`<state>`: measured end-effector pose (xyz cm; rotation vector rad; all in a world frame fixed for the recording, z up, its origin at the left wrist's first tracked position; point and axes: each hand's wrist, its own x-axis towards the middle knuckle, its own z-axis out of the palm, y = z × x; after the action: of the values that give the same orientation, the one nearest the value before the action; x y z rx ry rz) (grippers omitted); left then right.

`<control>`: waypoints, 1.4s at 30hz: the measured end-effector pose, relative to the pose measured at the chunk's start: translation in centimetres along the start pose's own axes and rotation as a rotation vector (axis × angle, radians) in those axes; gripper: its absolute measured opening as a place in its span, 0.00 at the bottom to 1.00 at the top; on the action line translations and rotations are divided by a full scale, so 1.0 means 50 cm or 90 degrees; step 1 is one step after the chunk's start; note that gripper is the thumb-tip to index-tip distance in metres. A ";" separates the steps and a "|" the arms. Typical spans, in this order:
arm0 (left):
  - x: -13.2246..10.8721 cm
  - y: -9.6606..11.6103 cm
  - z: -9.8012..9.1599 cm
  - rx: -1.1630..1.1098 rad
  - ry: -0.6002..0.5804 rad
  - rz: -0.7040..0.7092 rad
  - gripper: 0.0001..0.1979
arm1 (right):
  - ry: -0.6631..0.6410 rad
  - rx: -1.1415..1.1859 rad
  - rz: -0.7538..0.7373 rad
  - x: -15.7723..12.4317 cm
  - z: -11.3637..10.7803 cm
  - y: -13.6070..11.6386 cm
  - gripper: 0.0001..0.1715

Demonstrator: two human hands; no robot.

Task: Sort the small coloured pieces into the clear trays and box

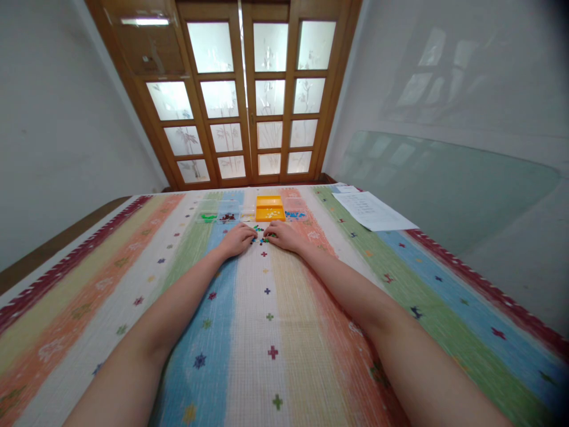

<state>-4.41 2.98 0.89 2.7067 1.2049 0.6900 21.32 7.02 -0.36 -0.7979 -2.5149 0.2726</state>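
A loose pile of small coloured pieces (258,228), mostly green, blue and dark, lies on the tablecloth between my two hands. Their exact kind is too small to make out. My left hand (240,238) rests at the pile's left edge, fingers bent together with the tips among the pieces. From the other side, my right hand (283,233) reaches in with curled fingers, its tips at the right edge of the pile. Whatever either set of fingertips pinches is hidden or too tiny to name. Just beyond stands an orange box (270,218) with small whitish pieces in it.
Left of the orange box, clear trays hold green pieces (208,217) and dark red pieces (227,217). Blue pieces (294,215) lie in a clear tray on its right. Printed paper (376,211) lies at the far right of the striped tablecloth (267,332).
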 end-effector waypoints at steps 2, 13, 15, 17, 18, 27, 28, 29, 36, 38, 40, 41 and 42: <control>0.001 -0.004 0.005 -0.014 0.011 -0.008 0.17 | 0.001 -0.001 0.005 0.001 0.002 -0.002 0.09; -0.002 -0.019 0.007 -0.029 0.011 -0.023 0.15 | 0.009 0.005 -0.006 0.001 0.003 -0.014 0.08; -0.003 -0.016 0.001 -0.026 -0.005 -0.009 0.15 | 0.009 0.006 -0.005 0.002 0.002 -0.015 0.08; -0.004 -0.013 -0.003 -0.019 -0.010 -0.006 0.16 | 0.010 0.000 0.004 0.003 0.002 -0.018 0.07; -0.004 -0.012 -0.005 -0.016 -0.013 -0.005 0.16 | 0.010 -0.004 0.010 0.003 0.001 -0.019 0.07; -0.003 -0.008 -0.001 -0.028 -0.010 0.006 0.17 | 0.087 0.003 0.103 0.007 -0.001 -0.023 0.05; -0.003 -0.008 0.000 -0.043 -0.003 -0.002 0.17 | 0.095 0.011 0.118 0.007 -0.001 -0.021 0.05; -0.003 -0.009 0.002 -0.060 0.007 -0.014 0.17 | 0.103 0.017 0.130 0.008 0.000 -0.020 0.05; -0.001 -0.010 0.009 -0.082 0.019 -0.017 0.16 | 0.133 0.014 0.147 0.009 0.005 -0.009 0.04; -0.001 -0.006 0.008 -0.066 0.007 0.001 0.16 | 0.149 0.020 0.143 0.010 0.005 -0.006 0.06; 0.000 -0.001 0.006 -0.049 -0.011 0.025 0.16 | 0.177 0.038 0.147 0.011 0.003 -0.001 0.09; 0.000 0.002 0.005 -0.042 -0.020 0.037 0.16 | 0.194 0.049 0.156 0.011 0.002 0.002 0.10; -0.001 0.005 0.003 -0.037 -0.028 0.045 0.16 | 0.212 0.060 0.170 0.010 0.001 0.006 0.11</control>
<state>-4.20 2.82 0.80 2.7129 1.0683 0.6588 21.08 7.58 -0.31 -1.0469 -2.0716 0.3149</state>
